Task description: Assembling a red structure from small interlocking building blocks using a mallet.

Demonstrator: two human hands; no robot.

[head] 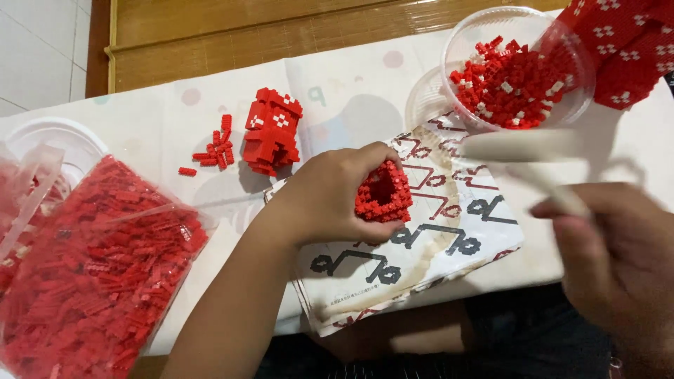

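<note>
A small hollow red brick piece (383, 192) sits at the centre of the frame, gripped in the left hand (330, 200), whose fingers curl around it from the left with the thumb underneath. The forearm rises from the bottom edge, slanting up to the right. The piece hovers just above a printed instruction sheet (449, 224) that lies on the desk (351, 91).

The right hand (618, 260) fills the lower right of the frame, blurred, closed around a pale, blurred tool (533, 158) that stretches leftward over the sheet; what kind of tool it is cannot be told.

In the upper right stands a clear round tub (463, 42) of loose red and white bricks, and beyond it, at the corner, a large red built model with white patterns (625, 49). Above and left of the centre stands a smaller red built block (272, 140), with a few loose red bricks (216, 149) just beside it on the left. A clear plastic bag full of red bricks (91, 274) takes up the lower left, with a white plastic lid (53, 137) above it.
</note>
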